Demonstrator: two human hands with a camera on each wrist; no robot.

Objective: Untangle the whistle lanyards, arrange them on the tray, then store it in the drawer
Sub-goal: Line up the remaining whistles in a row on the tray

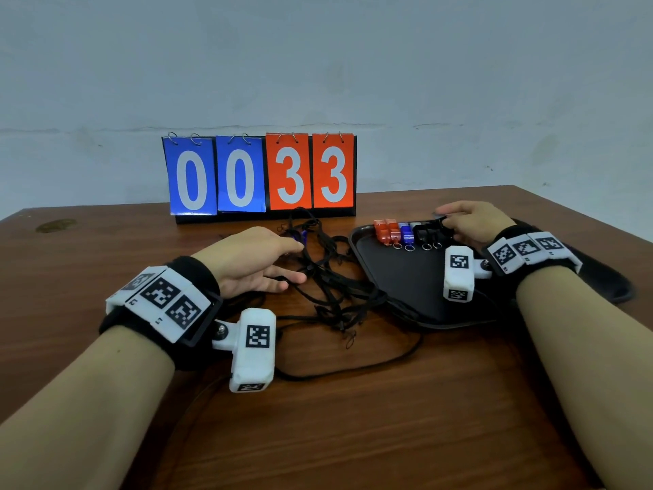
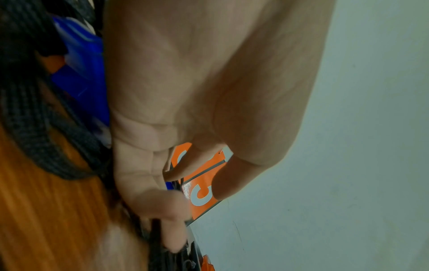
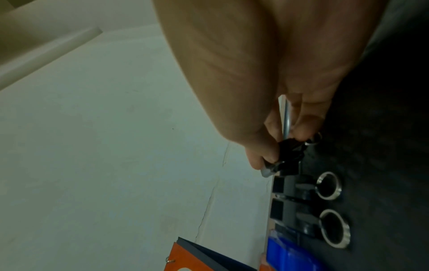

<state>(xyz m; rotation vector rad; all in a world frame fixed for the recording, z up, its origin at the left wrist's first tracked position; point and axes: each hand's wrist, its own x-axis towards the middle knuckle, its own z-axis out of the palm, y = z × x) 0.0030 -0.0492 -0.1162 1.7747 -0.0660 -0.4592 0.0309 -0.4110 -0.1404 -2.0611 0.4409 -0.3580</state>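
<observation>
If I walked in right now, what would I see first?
Probably the big flip scoreboard standing against the wall at the back of the table, reading 0033 in blue and orange. Next comes the messy heap of black lanyards beside the left hand. Then the row of orange, blue and black whistles along the far edge of the black tray.

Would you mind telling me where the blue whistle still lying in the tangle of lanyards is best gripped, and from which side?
Probably by its plastic body, from above. The blue whistle lies on the table amid the black lanyards, just past the left hand; cords cross around it, so pinching its body and lifting straight up seems cleaner than pulling a cord.
</observation>
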